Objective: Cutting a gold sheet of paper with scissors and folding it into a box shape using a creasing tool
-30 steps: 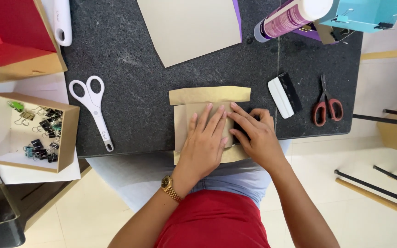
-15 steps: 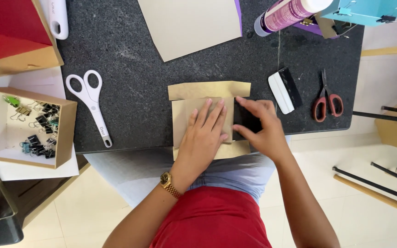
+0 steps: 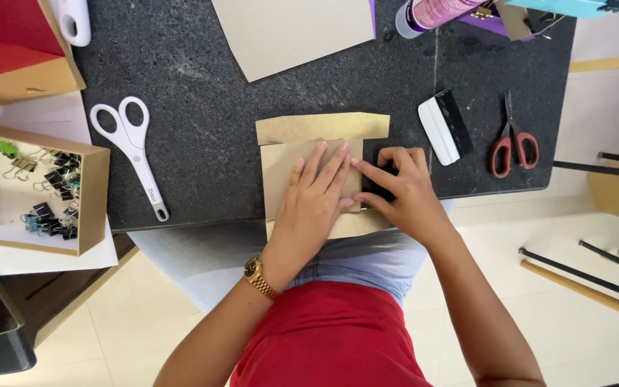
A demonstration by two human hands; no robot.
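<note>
A folded brown paper piece [image 3: 302,129] lies at the near edge of the black stone table [image 3: 202,93]. My left hand [image 3: 313,197], with a gold watch on its wrist, lies flat on the folded part and presses it down, fingers pointing away from me. Just to its right, my right hand [image 3: 406,197] grips a small black tool [image 3: 375,183] that stands against the paper's right edge. The fingers hide most of the tool.
White-handled scissors [image 3: 134,147] lie to the left, and a black-and-white scraper [image 3: 444,127] and red-handled scissors [image 3: 509,143] to the right. A cardboard box [image 3: 98,193] of binder clips overhangs the left edge. A tan sheet [image 3: 295,29] and a pink bottle [image 3: 438,11] sit at the back.
My right hand has slid rightward across the paper to its right edge, and the black tool has come into sight. My left hand has stayed flat on the fold.
</note>
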